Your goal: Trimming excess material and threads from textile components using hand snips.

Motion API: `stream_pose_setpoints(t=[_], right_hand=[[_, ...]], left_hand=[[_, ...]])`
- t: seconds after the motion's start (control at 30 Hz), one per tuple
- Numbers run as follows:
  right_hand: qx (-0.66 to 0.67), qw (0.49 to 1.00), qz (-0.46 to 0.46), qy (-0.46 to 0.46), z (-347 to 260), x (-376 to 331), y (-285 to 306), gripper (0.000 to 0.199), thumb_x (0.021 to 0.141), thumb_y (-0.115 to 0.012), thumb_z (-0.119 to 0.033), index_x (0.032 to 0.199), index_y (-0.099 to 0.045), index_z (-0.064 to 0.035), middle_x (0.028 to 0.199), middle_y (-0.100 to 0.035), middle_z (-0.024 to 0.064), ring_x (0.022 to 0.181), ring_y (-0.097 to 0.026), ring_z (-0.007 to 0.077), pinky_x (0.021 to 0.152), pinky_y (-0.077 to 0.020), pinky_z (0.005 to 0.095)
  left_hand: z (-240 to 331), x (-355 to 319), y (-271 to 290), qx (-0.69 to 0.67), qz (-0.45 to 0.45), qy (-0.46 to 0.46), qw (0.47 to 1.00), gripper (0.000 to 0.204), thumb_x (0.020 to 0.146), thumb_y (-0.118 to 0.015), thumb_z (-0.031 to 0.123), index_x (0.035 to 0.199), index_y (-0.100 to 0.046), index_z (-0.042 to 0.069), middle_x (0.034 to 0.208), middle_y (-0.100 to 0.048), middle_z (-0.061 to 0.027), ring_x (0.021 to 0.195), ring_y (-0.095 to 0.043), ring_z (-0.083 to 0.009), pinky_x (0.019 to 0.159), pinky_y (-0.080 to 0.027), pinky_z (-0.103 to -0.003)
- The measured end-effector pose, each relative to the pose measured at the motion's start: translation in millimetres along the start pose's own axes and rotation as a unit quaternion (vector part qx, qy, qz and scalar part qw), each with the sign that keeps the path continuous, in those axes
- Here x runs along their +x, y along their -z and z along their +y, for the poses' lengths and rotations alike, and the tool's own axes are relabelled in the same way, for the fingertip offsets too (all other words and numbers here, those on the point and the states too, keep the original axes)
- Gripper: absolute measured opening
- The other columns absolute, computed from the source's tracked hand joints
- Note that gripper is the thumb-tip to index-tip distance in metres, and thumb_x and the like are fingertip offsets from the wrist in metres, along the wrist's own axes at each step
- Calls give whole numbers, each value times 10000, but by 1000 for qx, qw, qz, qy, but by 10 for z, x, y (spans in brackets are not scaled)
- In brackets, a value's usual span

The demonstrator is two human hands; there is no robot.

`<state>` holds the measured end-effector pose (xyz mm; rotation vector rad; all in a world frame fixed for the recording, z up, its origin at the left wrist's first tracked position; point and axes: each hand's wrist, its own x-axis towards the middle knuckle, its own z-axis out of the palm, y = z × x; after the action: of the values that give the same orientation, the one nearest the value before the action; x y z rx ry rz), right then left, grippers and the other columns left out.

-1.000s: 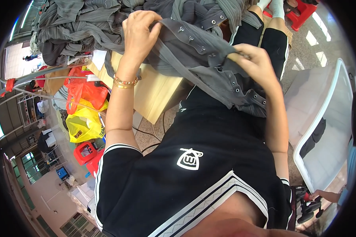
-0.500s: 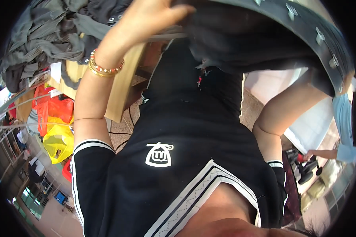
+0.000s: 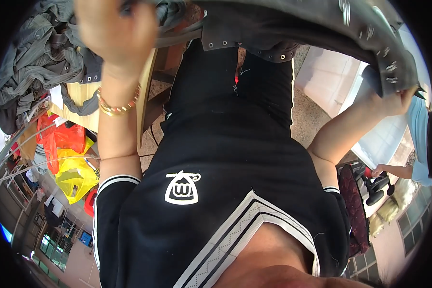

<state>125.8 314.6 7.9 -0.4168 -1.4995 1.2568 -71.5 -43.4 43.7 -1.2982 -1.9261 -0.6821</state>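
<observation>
A dark grey garment (image 3: pixel 254 26) stretches across the top of the head view, over my lap. Metal eyelets dot its lower edge, and a row of metal hooks runs along its strip on the right. My right hand (image 3: pixel 398 102) is closed on the end of that strip. At the upper left, my left hand (image 3: pixel 117 36), with bracelets at the wrist, is raised near the garment's left part. Motion smears it and its fingers partly leave the picture, so its hold is unclear.
A heap of dark grey garments (image 3: pixel 48 57) lies on a wooden table (image 3: pixel 86 89) to the left. Red (image 3: pixel 65 139) and yellow (image 3: pixel 74 175) plastic bags sit below it. On the right are a white bin (image 3: pixel 329 79) and another person's hand (image 3: pixel 386 171).
My left hand has moved left, away from the middle. The garment has shifted upward, showing its eyelet edge and more of my lap. My right hand keeps its hold, slightly further left.
</observation>
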Motion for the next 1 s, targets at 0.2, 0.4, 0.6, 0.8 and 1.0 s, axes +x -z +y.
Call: stream_pose_setpoints(t=[0.2,0.4,0.6,0.8,1.0], right_hand=[[26,917,-103,-385,962,-821,1030,226,1034,-614,-174,1119,-693,19,667,-473,-58,506,-319,29,473,-228,221],[-48,885,-149,-438,900,-1322,742,248,990,-691,-199,1155,-722,-17,686,-458,-91,535,-317,6,488,-194,198],[-129,913,-254,-294,672,-1258,-74,363,937,-742,-91,1288,-682,-24,754,-472,-112,650,-387,-1,573,-270,188],[-139,903,-321,-249,920,-1402,-337,369,903,-777,-39,1262,-692,-26,721,-411,-106,656,-383,1,575,-282,183],[-116,905,-298,-279,918,-1214,-371,187,910,-770,-31,1091,-727,-7,795,-572,-92,695,-450,-5,618,-332,148]], left_hand=[[367,-1098,-435,-156,-282,21,946,265,783,-733,57,1042,-725,115,1057,-688,0,1064,-664,-213,1114,-430,-489],[353,-1386,-369,-322,-364,291,824,226,916,-742,109,1129,-722,32,1156,-720,-113,1099,-688,-265,1003,-507,-380],[243,-1334,-599,-180,-269,389,862,294,1015,-599,107,1288,-642,6,1171,-670,-161,927,-698,-222,829,-563,-329],[200,-1440,-660,-250,-265,468,805,239,990,-568,71,1196,-671,7,1122,-685,-178,1023,-683,-346,898,-546,-390],[136,-1495,-770,-263,-232,406,843,178,968,-639,55,1122,-697,-11,1075,-706,-115,959,-699,-234,858,-540,-337]])
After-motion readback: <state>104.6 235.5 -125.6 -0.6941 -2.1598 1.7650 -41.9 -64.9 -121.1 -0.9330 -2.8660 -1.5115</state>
